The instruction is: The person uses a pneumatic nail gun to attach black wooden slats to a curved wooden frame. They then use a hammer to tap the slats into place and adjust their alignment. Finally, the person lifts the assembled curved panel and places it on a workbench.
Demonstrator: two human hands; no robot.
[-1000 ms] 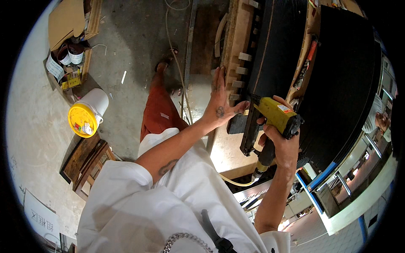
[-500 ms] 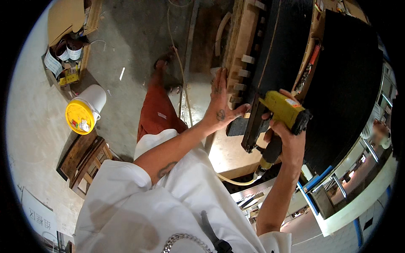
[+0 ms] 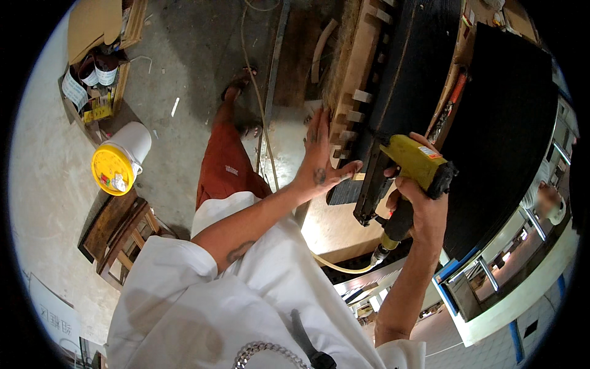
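Stapler (image 3: 409, 175) now lower (one tool, two hands (image 3: 319, 163)).

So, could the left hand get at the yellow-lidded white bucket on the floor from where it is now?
Probably not as things stand. The left hand is pressed flat against the wooden frame, while the bucket sits well off to the person's left on the concrete floor. Nothing blocks the way; it just looks too far.

On the concrete floor (image 3: 184, 74) to my left stands a white bucket with a yellow lid (image 3: 118, 165), near a small dark wooden frame (image 3: 123, 237). A cardboard box (image 3: 95, 27) sits farther off above wooden shelving holding tins (image 3: 98, 77). A metal rail (image 3: 273, 86) runs beside my sandalled foot (image 3: 236, 89).
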